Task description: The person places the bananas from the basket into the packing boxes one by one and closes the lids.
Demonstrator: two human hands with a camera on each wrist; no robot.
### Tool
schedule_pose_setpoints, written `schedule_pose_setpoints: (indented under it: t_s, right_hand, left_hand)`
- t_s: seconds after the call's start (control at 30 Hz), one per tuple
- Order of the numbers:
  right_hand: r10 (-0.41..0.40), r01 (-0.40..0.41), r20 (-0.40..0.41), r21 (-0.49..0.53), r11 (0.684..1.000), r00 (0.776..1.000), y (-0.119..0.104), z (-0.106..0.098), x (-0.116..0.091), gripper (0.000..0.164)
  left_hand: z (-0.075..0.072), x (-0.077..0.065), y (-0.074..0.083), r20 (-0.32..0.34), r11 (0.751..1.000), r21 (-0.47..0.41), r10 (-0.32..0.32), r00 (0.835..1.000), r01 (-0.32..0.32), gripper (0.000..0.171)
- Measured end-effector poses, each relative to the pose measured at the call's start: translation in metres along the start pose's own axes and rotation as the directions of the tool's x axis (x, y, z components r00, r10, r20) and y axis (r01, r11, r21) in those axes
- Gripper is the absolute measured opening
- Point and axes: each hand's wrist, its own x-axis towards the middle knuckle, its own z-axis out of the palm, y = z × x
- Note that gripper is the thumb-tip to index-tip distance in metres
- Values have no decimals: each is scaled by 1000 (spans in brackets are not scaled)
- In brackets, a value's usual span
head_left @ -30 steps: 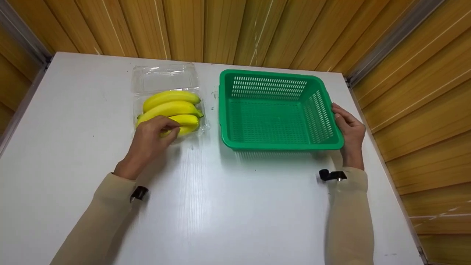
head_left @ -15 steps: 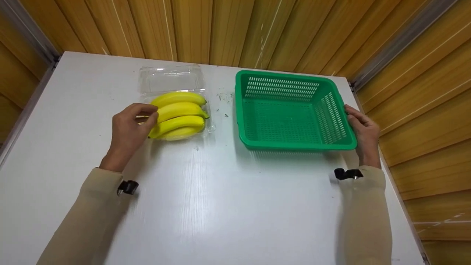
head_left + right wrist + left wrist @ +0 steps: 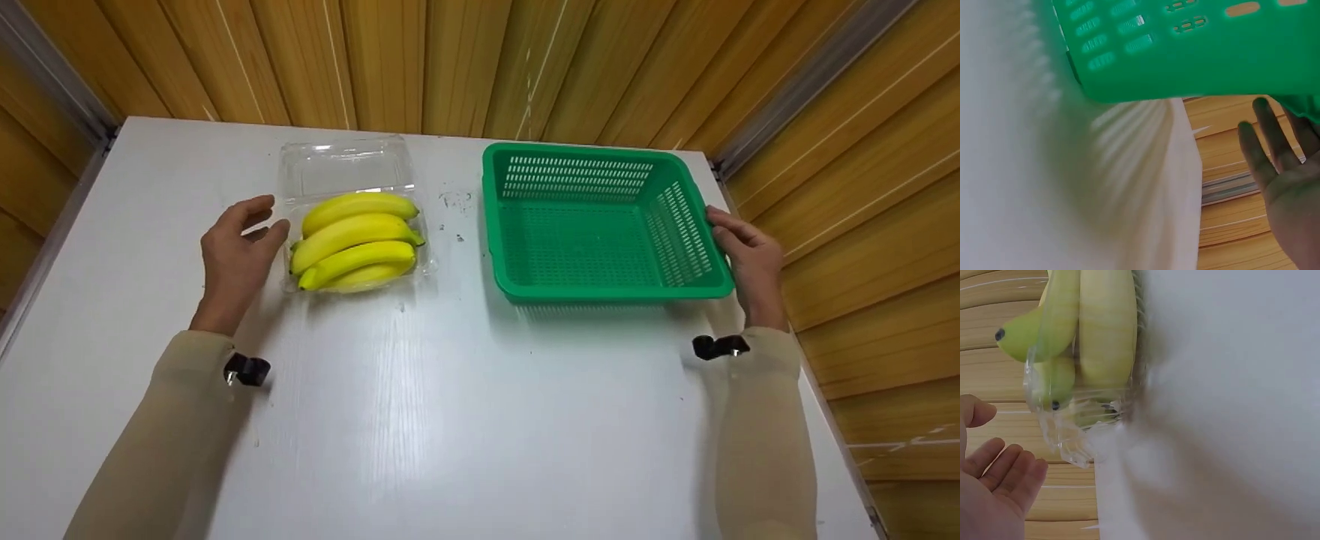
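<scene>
In the head view, several yellow bananas [image 3: 358, 236] lie side by side in a clear plastic clamshell box [image 3: 346, 169], its lid folded back towards the wall. My left hand [image 3: 238, 262] hovers just left of the box, thumb and fingers apart, holding nothing. The left wrist view shows that hand's palm and loosely bent fingers [image 3: 1013, 472] beside the box's corner. On the right stands a green plastic basket [image 3: 611, 292] with slotted walls. My right hand [image 3: 750, 259] holds its right rim; in the right wrist view, some fingers [image 3: 1255, 149] stretch out below the rim, and the thumb is hidden.
All this stands on a white table [image 3: 450, 420]. Wood-look panel walls [image 3: 465, 67] close in the back and the right side. Small dark marks [image 3: 455, 201] dot the tabletop between box and basket. A black wrist mount [image 3: 247, 369] sits on each sleeve.
My left hand has drawn back left from the bananas, its fingers spreading apart. The basket has shifted a little right with my right hand on its rim, widening the gap to the box.
</scene>
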Motion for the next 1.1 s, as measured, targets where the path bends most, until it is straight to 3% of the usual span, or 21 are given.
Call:
schedule_pose_setpoints:
  t_s: [0.1,0.2,0.37,0.5,0.63,0.8,0.97,1.1]
  right_hand:
    - [-40,39,3,-238,970,999,-13,5,-5,36]
    - [-135,137,34,-417,899,990,-25,19,-8,38]
    - [-313,320,97,-475,820,945,-43,49,-22,36]
    - [-447,466,155,-449,763,881,-55,77,-36,36]
    - [-567,599,206,-382,704,797,-70,111,-54,37]
    - [-655,708,277,-192,679,703,-89,152,-81,37]
    - [-675,727,349,-27,686,650,-95,187,-98,38]
    - [-672,722,398,33,691,625,-90,216,-106,38]
  left_hand:
    - [-1,8,-4,29,997,3,-78,997,78,50]
    - [-4,11,-9,40,990,6,-141,989,141,54]
    - [-5,19,-15,82,969,-35,-239,967,243,66]
    - [-4,28,-21,130,941,-101,-310,942,324,73]
    - [-2,34,-25,169,907,-161,-364,916,390,74]
    - [4,39,-28,221,895,-152,-383,897,420,73]
    - [8,47,-30,270,893,-114,-394,879,435,70]
    - [8,50,-32,277,886,-81,-420,864,457,66]
